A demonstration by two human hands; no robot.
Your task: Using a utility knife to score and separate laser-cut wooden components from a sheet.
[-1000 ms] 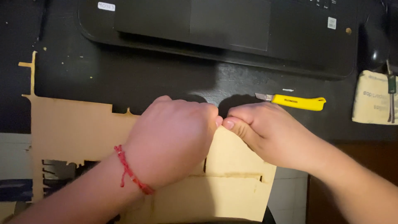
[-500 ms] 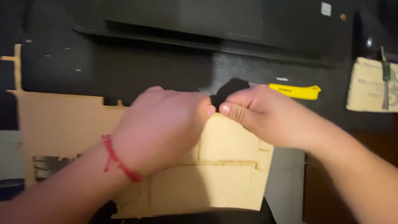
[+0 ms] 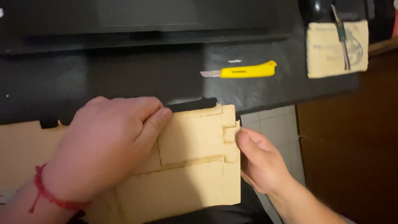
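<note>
Hands work a thin tan fibreboard sheet (image 3: pixel 195 166) that lies partly on the dark tabletop (image 3: pixel 124 79) and partly juts past its near edge toward the person. Laser-cut lines run through the sheet, marking out a roughly rectangular panel (image 3: pixel 192 135) with stepped notches along its upper and right edges. The left hand (image 3: pixel 105 145), with a red string bracelet (image 3: pixel 45 195) around its wrist, lies palm-down across the middle of the sheet; its fingers are curled and bunched together, and the thumb tip presses on the upper left corner of the cut panel. The right hand (image 3: pixel 259 164) sits at the sheet's right edge, fingers loosely bent and slightly parted, the thumb tip touching the edge just beside a small square tab; it grips nothing, and whether the other fingers reach under the board cannot be told. Further back on the tabletop, well apart from both hands, lies a yellow-handled utility knife (image 3: pixel 244 70) with a short exposed blade pointing left. At the far right corner rests a pale rectangular card (image 3: pixel 336 47) with a thin dark tool lying across it. A large flat black device (image 3: pixel 145 18) fills the far side of the tabletop. Pale tiled floor (image 3: pixel 273 124) and a brown cabinet side (image 3: pixel 352 137) show beyond the tabletop's right edge.
</note>
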